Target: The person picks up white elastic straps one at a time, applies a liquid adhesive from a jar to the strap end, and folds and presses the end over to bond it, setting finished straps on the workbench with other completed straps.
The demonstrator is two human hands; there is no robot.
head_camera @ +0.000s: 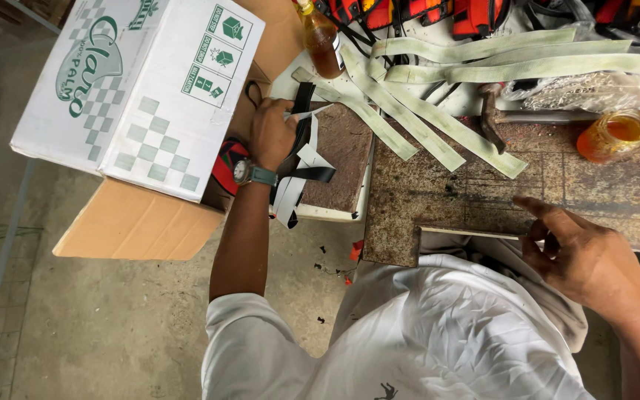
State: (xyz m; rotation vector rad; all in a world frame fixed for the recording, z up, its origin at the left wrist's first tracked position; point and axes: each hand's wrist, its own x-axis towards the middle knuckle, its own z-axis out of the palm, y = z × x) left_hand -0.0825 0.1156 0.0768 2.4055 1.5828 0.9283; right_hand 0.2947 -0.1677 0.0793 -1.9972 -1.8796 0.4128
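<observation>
Head view is showing a person in a white shirt working at a cluttered surface (438, 200), a worn, stained slab. Left hand (272, 132) is reaching out to the left edge of the slab and closing its fingers on a bundle of black and white straps (301, 167), which is lying partly on a brown pad (346, 152) and hanging over its near edge. Left wrist is wearing a watch (244, 172). Right hand (579, 252) is hovering at the near right edge of the surface, fingers apart and loosely curled, holding nothing, index finger pointing across the slab. Pale green strips (438, 122) are lying fanned across the far part of the surface. An amber bottle (321, 38) is standing near the far end of the strips, and an open jar of amber liquid (616, 133) is sitting at the right. Just beside the left hand, a white and green printed cardboard box (142, 89) is resting tilted, its flaps open.
</observation>
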